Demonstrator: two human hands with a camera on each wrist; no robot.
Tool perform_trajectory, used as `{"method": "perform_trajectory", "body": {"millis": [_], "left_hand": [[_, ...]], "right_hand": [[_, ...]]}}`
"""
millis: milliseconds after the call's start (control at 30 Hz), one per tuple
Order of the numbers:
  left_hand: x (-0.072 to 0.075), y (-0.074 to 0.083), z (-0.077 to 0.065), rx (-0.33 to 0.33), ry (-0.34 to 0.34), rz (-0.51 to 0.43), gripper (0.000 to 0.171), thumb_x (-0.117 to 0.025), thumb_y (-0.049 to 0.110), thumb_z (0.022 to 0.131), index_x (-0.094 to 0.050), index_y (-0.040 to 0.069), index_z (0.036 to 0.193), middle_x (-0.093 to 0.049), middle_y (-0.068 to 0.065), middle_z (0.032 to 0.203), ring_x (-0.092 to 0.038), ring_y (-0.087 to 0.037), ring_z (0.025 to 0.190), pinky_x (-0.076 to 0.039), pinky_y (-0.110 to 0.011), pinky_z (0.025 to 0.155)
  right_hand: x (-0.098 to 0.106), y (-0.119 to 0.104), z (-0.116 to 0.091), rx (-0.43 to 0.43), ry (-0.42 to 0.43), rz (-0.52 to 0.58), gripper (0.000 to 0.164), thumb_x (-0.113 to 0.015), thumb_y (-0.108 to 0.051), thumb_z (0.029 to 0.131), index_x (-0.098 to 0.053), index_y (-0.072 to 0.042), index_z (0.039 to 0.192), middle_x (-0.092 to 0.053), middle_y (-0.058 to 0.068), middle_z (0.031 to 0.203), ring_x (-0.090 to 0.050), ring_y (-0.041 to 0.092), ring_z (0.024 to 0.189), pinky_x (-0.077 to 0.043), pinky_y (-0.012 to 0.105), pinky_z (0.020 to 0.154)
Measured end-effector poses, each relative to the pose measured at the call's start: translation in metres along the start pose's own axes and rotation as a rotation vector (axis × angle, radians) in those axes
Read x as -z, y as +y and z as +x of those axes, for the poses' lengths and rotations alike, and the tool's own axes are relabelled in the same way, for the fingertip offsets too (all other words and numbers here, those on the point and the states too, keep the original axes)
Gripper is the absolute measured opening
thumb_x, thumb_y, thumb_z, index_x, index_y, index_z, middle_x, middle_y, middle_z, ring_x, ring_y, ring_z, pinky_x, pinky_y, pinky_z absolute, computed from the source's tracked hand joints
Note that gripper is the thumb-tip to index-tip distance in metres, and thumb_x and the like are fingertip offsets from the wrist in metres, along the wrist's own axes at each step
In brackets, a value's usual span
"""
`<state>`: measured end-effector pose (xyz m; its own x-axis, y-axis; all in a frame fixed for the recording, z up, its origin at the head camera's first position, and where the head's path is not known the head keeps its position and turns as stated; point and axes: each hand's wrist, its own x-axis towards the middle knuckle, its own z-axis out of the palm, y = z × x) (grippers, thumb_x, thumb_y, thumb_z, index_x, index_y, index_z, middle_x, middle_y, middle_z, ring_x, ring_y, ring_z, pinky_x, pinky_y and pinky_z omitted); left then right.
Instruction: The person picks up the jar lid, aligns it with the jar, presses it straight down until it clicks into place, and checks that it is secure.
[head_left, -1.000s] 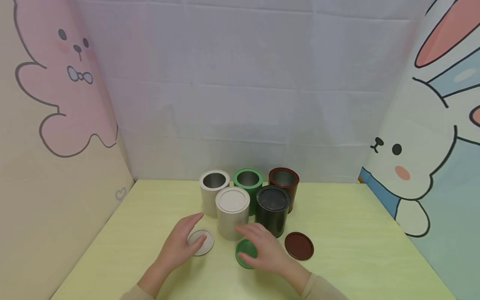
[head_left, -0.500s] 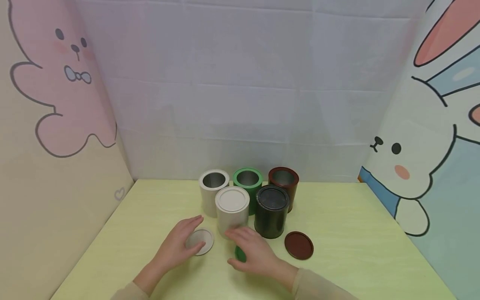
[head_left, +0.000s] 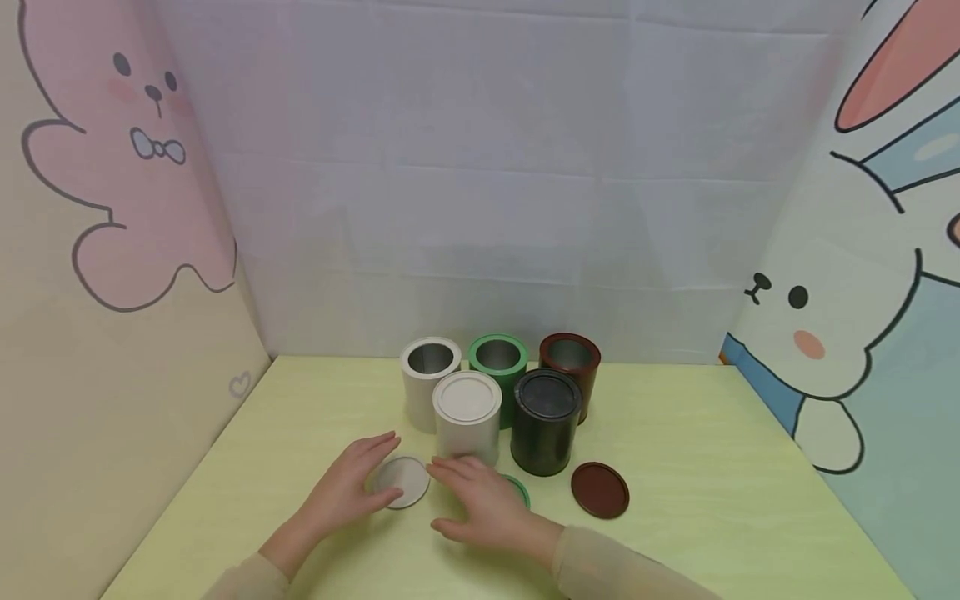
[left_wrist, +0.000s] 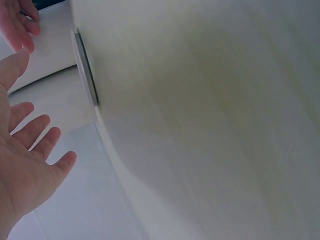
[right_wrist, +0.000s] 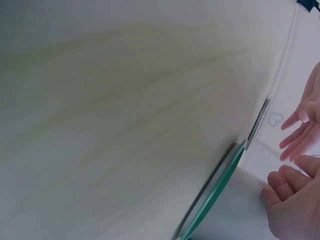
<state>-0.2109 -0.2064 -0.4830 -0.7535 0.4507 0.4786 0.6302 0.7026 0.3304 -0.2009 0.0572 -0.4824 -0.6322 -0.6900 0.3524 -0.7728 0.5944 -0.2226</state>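
In the head view, my left hand [head_left: 348, 483] hovers beside the white lid [head_left: 408, 479], its thumb passing over the lid's near edge. My right hand [head_left: 487, 508] hangs over the green lid [head_left: 520, 489], covering most of it. Both hands hold nothing, with fingers relaxed and spread from the thumb. A brown lid [head_left: 600, 490] lies farther right. Behind the hands stand a white can with its lid on [head_left: 467, 429] and a black can with its lid on [head_left: 543, 437]. The right wrist view shows the green lid [right_wrist: 217, 190] edge-on, below the fingers.
Behind the front cans stand three topless ones: a white can [head_left: 420, 404], a green can [head_left: 506, 385] and a brown can [head_left: 590, 383]. All are on a yellow-green table [head_left: 712, 475]. A white cloth [head_left: 480, 167] closes off the back; printed panels rise at both sides.
My right hand has shifted left across the green lid, whose right edge now shows beyond the hand. My left hand has drifted slightly left. The cans and lids stay put.
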Motion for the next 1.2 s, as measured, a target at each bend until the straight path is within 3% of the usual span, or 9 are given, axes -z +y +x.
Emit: {"method": "perform_trajectory", "body": {"millis": [333,800,1200], "left_hand": [[0.001,-0.016,-0.004,0.042,-0.100,-0.021,0.076,-0.090,0.027,0.071,-0.059,-0.001,0.134,-0.056,-0.017,0.139,-0.052,-0.038,0.124,-0.043,-0.056,0.101],[-0.001,-0.034,-0.002,-0.011,-0.206,-0.017,0.078,-0.090,0.033,0.070,-0.059,-0.001,0.134,-0.054,-0.019,0.139,-0.052,-0.039,0.124,-0.043,-0.057,0.100],[0.000,-0.041,0.002,0.077,-0.323,-0.078,0.077,-0.088,0.036,0.073,-0.060,0.002,0.135,-0.055,-0.017,0.139,-0.050,-0.041,0.126,-0.040,-0.059,0.103]], "right_hand": [[-0.011,-0.014,0.014,-0.091,-0.072,-0.040,0.069,-0.073,-0.049,0.086,-0.054,-0.015,0.143,-0.050,0.003,0.147,-0.050,0.023,0.128,-0.047,0.036,0.100],[-0.026,-0.022,0.028,-0.190,-0.122,-0.123,0.072,-0.072,-0.053,0.086,-0.055,-0.011,0.142,-0.054,0.011,0.142,-0.053,0.025,0.125,-0.048,0.034,0.099],[-0.031,-0.032,0.037,-0.285,-0.194,-0.170,0.075,-0.071,-0.058,0.084,-0.054,-0.013,0.142,-0.054,0.012,0.142,-0.052,0.026,0.126,-0.053,0.038,0.090]]}}
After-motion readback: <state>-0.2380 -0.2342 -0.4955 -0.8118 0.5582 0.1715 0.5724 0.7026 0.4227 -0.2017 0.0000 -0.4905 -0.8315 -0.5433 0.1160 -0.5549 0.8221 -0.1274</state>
